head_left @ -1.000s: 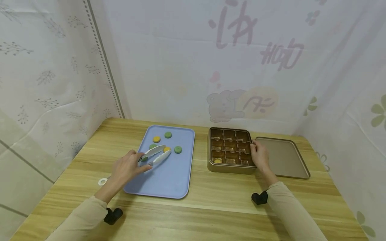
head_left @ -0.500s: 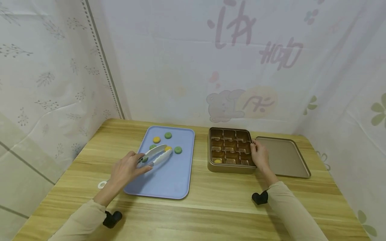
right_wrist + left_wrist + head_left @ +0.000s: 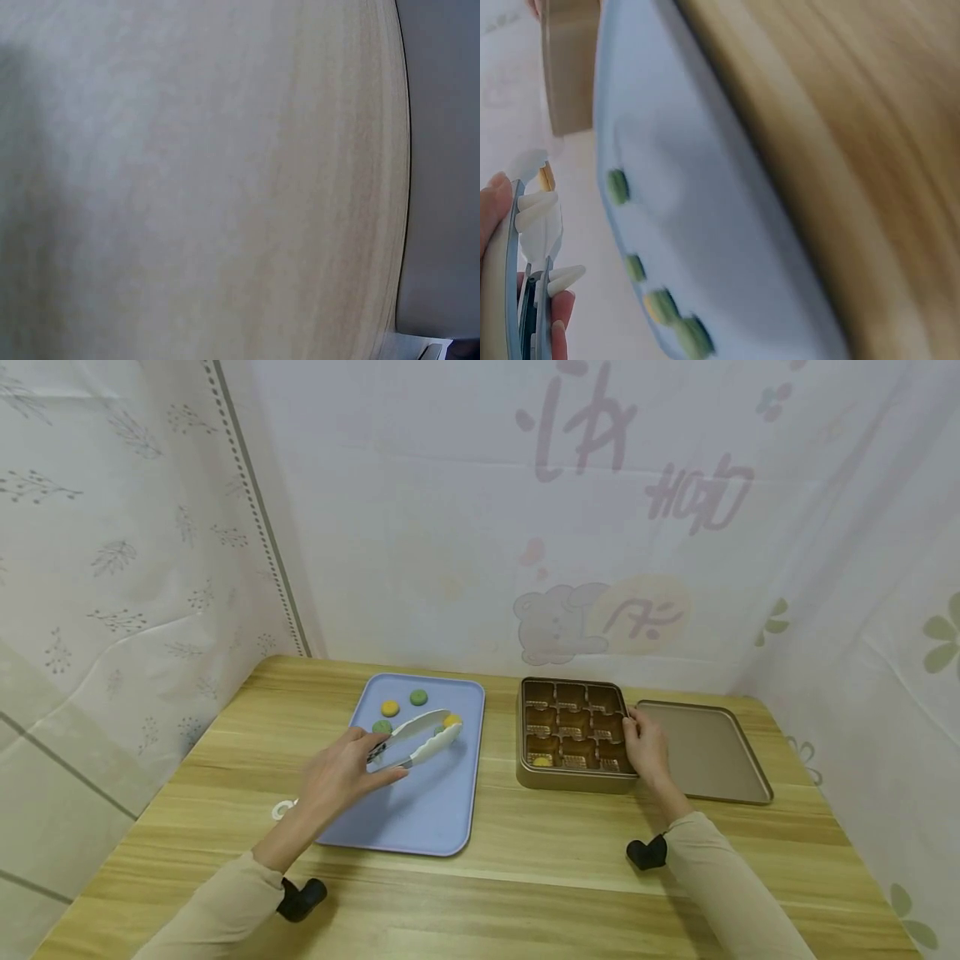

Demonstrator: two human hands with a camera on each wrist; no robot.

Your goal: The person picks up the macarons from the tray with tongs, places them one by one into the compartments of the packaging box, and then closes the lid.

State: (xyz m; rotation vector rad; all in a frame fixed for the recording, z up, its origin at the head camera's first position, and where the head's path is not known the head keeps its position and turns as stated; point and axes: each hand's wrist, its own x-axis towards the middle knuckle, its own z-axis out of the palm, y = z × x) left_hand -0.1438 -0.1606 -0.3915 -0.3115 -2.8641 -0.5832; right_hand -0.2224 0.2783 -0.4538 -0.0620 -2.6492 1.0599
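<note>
My left hand grips a pair of tongs with white scalloped tips. Between the tips is a yellow macaron, which the left wrist view shows lifted above the blue tray. Green macarons and another yellow macaron lie on that tray; the tongs partly cover one green piece in the head view. My right hand holds the right side of a bronze tin, thumb at its rim. A brown divided insert fills the tin, with a yellow macaron in its front-left compartment.
A flat bronze lid lies on the wooden table right of the tin, behind my right hand. Bare wood separates tray and tin. A printed cloth hangs behind the table. The right wrist view shows mostly wood and a grey surface.
My left hand and the tongs have moved right and up, carrying the yellow macaron off its spot towards the tray's right edge. My right hand stays on the tin.
</note>
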